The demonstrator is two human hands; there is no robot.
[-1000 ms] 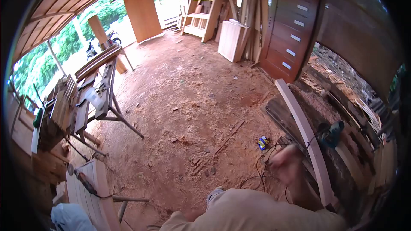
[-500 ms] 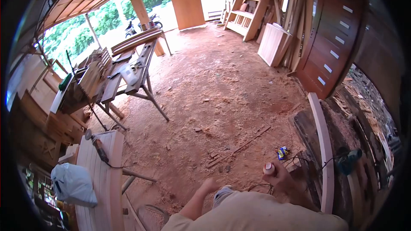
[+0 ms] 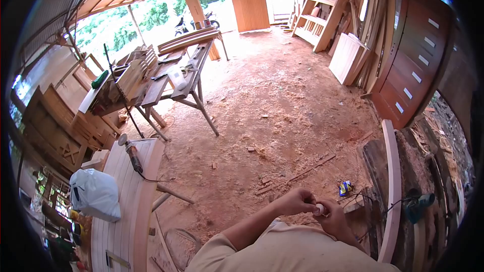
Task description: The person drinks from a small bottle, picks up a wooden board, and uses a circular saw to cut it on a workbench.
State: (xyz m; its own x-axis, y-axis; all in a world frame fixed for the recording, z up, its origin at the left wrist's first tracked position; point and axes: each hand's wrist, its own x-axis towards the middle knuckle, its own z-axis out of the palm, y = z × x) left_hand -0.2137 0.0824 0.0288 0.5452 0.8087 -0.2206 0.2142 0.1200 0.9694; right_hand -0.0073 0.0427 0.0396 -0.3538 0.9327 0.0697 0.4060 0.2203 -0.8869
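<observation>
Above the shavings-strewn dirt floor [image 3: 282,131], toward five o'clock, clasps a small white-topped container [image 3: 319,209] in the right hand [image 3: 334,218], seemingly for steadiness, with the left hand [image 3: 297,202] curled close beside; cannot tell if pinching.

Bench [image 3: 146,211]: grinder [image 3: 133,159] at far edge, bag [image 3: 96,195] over left edge
Table [image 3: 155,93]: beyond bench, jug [image 3: 177,78] at right edge
Container [image 3: 318,210]: between left hand [image 3: 296,203] and right hand [image 3: 334,220]
Floor [image 3: 292,121]: packet [image 3: 345,188] left of beam [image 3: 391,191]

Woodworking workshop, shavings-strewn floor [image 3: 282,121], angle grinder [image 3: 132,155], leaning planks [image 3: 375,30]
</observation>
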